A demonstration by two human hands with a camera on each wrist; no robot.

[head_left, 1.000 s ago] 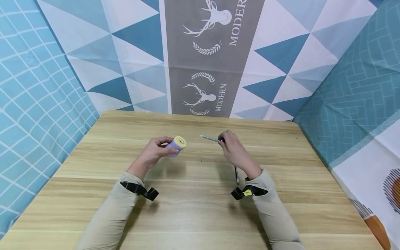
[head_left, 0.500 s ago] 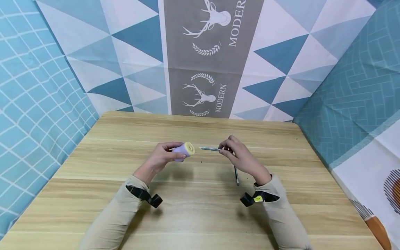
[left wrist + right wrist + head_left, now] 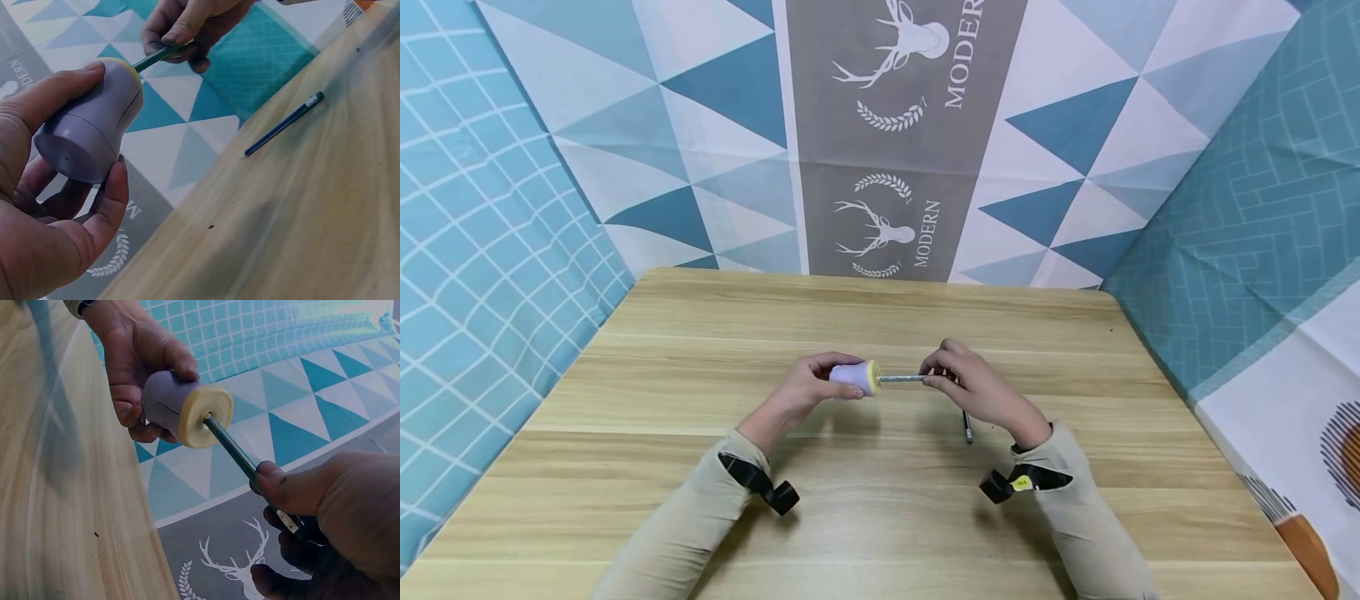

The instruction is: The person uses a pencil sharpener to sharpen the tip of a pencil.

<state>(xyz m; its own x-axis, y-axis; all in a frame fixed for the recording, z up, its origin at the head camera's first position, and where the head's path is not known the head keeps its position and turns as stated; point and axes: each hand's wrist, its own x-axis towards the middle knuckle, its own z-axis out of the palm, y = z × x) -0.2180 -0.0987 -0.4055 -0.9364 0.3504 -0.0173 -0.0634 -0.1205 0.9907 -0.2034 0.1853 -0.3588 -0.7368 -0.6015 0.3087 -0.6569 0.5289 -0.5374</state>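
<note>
My left hand (image 3: 805,392) grips a lilac pencil sharpener (image 3: 850,378) with a pale yellow end, held on its side above the table. A blue-green pencil (image 3: 901,378) has its tip in the hole of that yellow end (image 3: 219,406). Thumb and fingers of my right hand (image 3: 977,383) pinch the pencil near its back end, which shows a pale band in the right wrist view. The pencil's tip is hidden inside the sharpener. A second, dark pencil (image 3: 284,125) lies on the table below my right hand.
The wooden table (image 3: 880,517) stretches under both arms. Patterned cloths (image 3: 730,142) hang at its back and sides. A small dark speck (image 3: 211,226) lies on the tabletop. Black cameras are strapped on both wrists.
Both hands have moved toward the viewer, and the sharpener has moved right and turned its yellow end to the pencil. The pencil's tip, free before, is now in the hole.
</note>
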